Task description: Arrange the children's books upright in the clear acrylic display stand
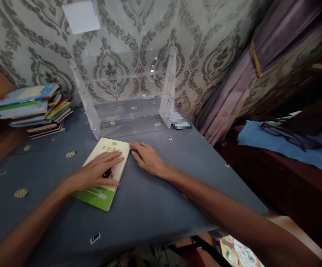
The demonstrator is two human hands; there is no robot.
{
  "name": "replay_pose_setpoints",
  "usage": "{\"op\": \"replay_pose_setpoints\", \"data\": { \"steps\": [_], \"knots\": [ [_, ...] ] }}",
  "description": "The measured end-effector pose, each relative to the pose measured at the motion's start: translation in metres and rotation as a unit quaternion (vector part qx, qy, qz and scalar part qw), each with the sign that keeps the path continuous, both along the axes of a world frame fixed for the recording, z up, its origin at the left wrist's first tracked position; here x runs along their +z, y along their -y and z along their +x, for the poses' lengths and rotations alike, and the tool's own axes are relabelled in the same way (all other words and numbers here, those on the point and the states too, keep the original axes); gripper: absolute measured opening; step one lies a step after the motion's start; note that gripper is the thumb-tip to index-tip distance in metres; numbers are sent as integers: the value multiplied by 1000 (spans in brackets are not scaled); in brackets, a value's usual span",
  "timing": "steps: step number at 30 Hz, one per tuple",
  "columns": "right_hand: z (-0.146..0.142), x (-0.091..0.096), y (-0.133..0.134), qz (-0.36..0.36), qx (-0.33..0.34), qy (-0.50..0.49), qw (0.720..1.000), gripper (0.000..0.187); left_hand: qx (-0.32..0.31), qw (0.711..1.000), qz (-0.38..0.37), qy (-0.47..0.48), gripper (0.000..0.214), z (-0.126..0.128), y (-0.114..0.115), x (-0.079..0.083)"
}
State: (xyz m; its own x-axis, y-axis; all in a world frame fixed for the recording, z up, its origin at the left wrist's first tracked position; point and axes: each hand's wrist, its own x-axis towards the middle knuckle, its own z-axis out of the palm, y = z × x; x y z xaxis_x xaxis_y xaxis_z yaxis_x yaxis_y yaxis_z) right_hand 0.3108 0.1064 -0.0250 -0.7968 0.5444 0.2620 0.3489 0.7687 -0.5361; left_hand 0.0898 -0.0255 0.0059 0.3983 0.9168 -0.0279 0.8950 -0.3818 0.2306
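A cream and green paperback book (102, 202) with Chinese characters on its cover lies tilted on the dark blue tablecloth. My left hand (98, 168) rests flat across the cover, fingers stretched and thumb apart, hiding the middle of it. At the book's far right corner, the fingertips of my right hand (148, 157) touch the edge; its thumb is apart from the fingers and nothing is in its grasp. Just beyond the book stands a clear plastic rack (166, 105) with side panels and see-through shelves, with no books on it.
A stack of books (42, 111) stands at the table's back left. Beside the rack's right foot lies a small pale blue item (181, 121), partly blurred out. A purple curtain (233, 92) hangs at the right, near glasses on a blue cloth (277, 144).
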Motion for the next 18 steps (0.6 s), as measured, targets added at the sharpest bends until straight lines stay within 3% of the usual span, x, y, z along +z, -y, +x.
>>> {"op": "replay_pose_setpoints", "data": {
  "steps": [3,8,12,18],
  "knots": [
    [-4,-1,-1,8,10,5,1000,33,-14,1000,-24,1,96,-10,28,-5],
    [-15,-2,-8,15,24,-3,1000,33,-16,1000,-12,-16,120,10,51,-13],
    [-23,-1,-11,16,31,-4,999,34,4,1000,2,-22,114,25,52,-17],
    [-43,-2,-23,41,30,17,999,34,34,999,26,-31,96,27,41,-24]
  ]
}}
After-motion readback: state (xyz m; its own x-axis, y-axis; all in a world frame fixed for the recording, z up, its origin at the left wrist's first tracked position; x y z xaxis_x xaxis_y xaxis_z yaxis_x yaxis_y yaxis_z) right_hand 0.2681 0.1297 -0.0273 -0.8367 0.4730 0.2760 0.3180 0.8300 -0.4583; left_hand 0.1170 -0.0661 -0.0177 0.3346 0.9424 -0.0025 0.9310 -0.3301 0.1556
